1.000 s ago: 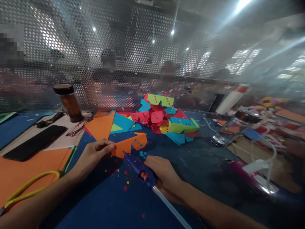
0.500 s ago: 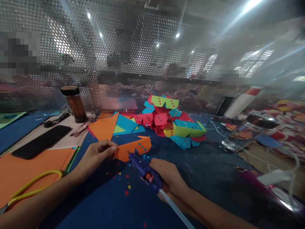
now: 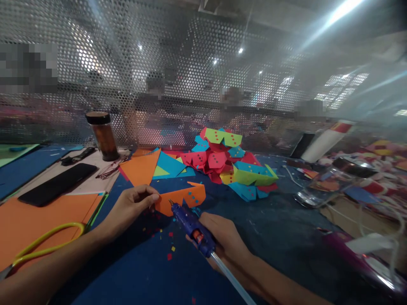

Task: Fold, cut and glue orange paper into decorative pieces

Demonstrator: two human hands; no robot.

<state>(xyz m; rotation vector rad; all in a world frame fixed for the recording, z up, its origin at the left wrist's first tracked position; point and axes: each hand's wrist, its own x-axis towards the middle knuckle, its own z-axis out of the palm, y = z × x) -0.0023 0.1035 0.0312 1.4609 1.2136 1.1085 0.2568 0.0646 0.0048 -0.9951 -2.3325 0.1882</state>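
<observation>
My left hand [image 3: 135, 207] pinches the left end of a folded orange paper piece [image 3: 168, 204], which has a notch and a few blue dots on its right part. In my right hand [image 3: 222, 237] is a dark blue glue gun [image 3: 192, 226], with a clear glue stick [image 3: 232, 277] sticking out of its back end. The gun's metal nozzle is at the orange paper, a little right of my left fingers; whether it touches cannot be made out. Small coloured paper squares [image 3: 170, 256] lie scattered on the blue table below the paper.
Behind is a heap of folded dotted paper pieces [image 3: 218, 160], with flat orange triangles [image 3: 141, 167] beside it. To the left are yellow-handled scissors [image 3: 47, 241], a black phone [image 3: 59, 184] and a brown jar [image 3: 104, 140]. A glass jar [image 3: 330, 182] lies at right, before a perforated screen [image 3: 190, 76].
The view has shifted slightly, so everything sits a little differently in it. Both hands, the orange paper and the glue gun keep nearly the same placement.
</observation>
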